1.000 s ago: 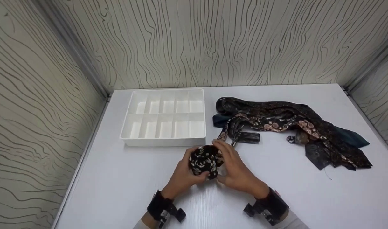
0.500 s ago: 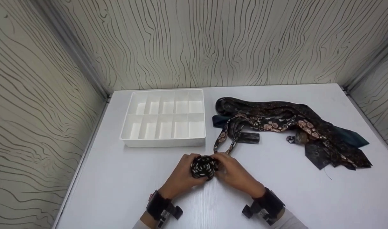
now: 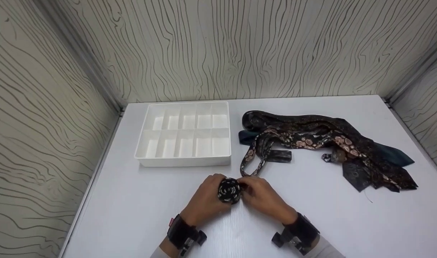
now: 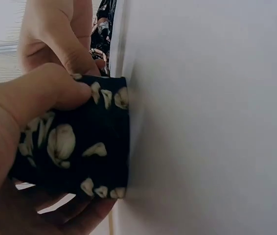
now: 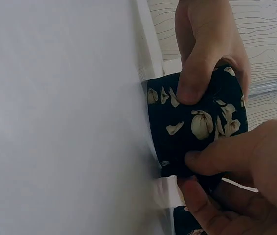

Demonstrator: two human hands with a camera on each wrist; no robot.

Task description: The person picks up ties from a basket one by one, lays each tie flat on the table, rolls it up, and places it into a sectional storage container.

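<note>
Ahead of the person's left grip (image 3: pixel 206 201) and slightly left of it sits a rectangular white plastic tray (image 3: pixel 184 162), its thin dividers making ten compartments in two rows of five. The pale floors and walls of the compartments show, and the whole tray rests flat on the white bench (image 3: pixel 132 204).

Between the left grip and the right grip (image 3: pixel 264 197), just nearer the person than the tray's front right corner, is a tightly coiled roll of dark navy-black cloth (image 3: pixel 229 191) with cream petal-like motifs. From above its layers read as a spiral speckled with white; from the wrists its side looks smooth and broad, one edge down at the bench. The left grip is curled round it, thumb on the near side. The right grip pinches the cloth at the roll's right side between thumb and finger.

Ahead and right of the right grip lies a heap of dark patterned cloth neckties (image 3: pixel 311 122). A black necktie with pink roses (image 3: pixel 306 142) runs along its near side, looping toward the right fingertips; whether they touch is unclear.
</note>
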